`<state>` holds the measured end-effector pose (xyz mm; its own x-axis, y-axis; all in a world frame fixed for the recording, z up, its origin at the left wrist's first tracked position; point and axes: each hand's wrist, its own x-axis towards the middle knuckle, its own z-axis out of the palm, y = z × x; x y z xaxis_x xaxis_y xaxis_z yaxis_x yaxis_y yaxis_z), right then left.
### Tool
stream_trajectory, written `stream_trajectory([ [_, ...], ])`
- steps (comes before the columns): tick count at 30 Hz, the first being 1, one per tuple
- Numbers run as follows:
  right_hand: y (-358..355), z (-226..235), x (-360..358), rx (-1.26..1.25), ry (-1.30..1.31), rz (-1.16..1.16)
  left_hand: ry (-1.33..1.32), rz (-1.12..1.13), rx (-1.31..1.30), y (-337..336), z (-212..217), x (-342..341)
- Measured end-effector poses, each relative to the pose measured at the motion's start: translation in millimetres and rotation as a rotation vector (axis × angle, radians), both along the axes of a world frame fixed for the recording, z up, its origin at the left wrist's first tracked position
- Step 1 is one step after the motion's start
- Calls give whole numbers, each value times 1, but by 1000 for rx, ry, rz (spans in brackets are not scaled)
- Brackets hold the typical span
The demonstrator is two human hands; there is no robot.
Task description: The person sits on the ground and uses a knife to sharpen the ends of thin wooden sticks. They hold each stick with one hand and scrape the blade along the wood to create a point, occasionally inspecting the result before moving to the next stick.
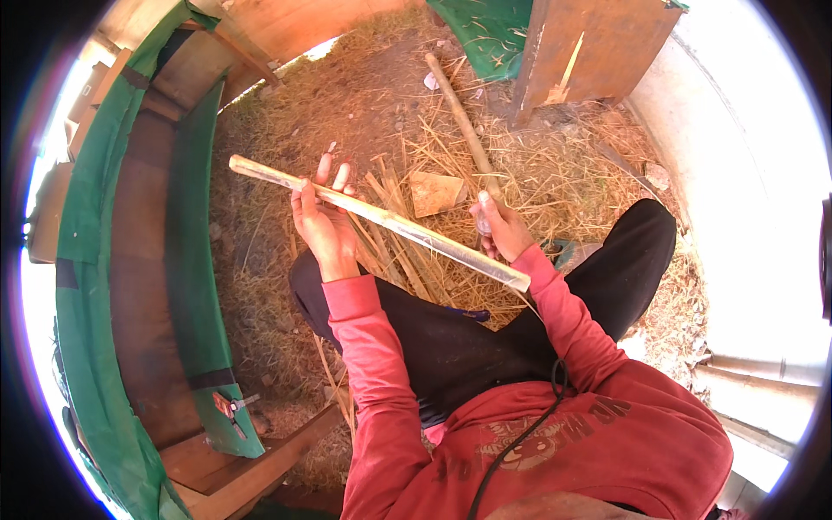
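Observation:
A long pale strip of split bamboo point(399, 225) lies slantwise above my lap, its left end farther away. My left hand point(322, 230) holds it near that end, thumb on the near side and fingers partly spread beyond. My right hand point(503, 227) is beside the strip's right half, on its far side. Its fingers are curled and its thumb points up; what it grips, if anything, is hidden. The strip's near right end passes over my right sleeve. Several thin split strips point(403, 260) lie on the ground between my hands.
A round wooden pole point(459, 113) lies ahead on straw-littered ground, near a flat wood piece point(438, 192). A dark blue object point(472, 314) is by my lap. Green-covered wooden framing point(95, 286) stands left, a brown wooden panel point(585, 56) far right, a pale wall point(737, 130) right.

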<state>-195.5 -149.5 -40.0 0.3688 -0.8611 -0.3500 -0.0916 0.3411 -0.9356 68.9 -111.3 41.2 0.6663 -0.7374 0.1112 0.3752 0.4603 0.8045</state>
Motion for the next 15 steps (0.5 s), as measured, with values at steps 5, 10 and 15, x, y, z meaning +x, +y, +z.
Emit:
stream_trajectory([
  [5,-20,-3,-13,45,-158,18,-2,29,11,1,-3,6],
  [10,-26,12,-30,-6,-269,-17,-12,43,-57,1,-10,12],
  [15,-20,35,-34,-143,-344,10,-14,62,-39,1,-4,5],
])
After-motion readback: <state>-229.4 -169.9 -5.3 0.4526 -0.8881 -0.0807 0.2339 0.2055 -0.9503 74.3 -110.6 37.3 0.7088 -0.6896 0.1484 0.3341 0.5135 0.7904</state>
